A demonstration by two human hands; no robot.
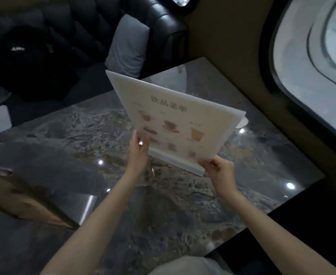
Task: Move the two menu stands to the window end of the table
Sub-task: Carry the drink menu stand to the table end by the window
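Observation:
A white menu stand (175, 116) with drink pictures and a clear base is lifted above the dark marble table (95, 135), tilted back. My left hand (138, 150) grips its lower left edge. My right hand (218, 171) holds its lower right corner by the base. A second sheet edge (242, 118) shows just behind the stand's right side; whether it is the other stand I cannot tell. The window (312, 46) lies to the right, past the table's far right end.
A black leather sofa (163, 22) with a grey cushion (129, 44) and a black jacket (30, 64) sits beyond the table's far edge. A wooden-edged object (24, 199) lies at the left. A dark wall runs under the window.

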